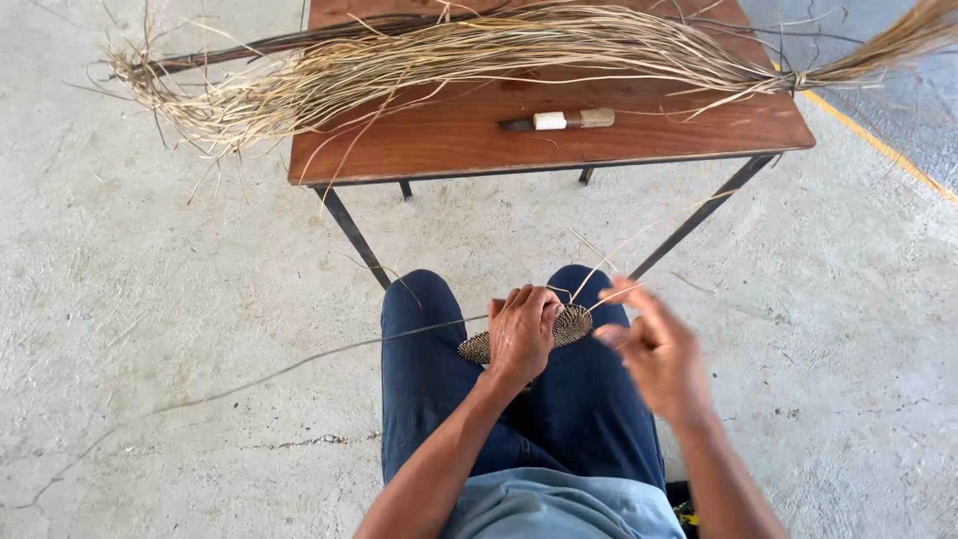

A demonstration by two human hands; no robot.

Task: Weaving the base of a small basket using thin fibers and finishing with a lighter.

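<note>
Low in the centre of the frame, the left hand [519,334] clamps the flat woven disc [571,325] on the knees, while the blurred right hand [654,349], just right of it, pinches a pale strand [639,243] slanting toward the upper right.

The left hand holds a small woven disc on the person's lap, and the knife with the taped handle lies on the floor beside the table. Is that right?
Not quite. The left hand does hold the small woven disc on the lap, but the knife with the taped handle lies on top of the wooden table, in front of the bundle of dried fibres, not on the floor. The head view shows this.
</note>
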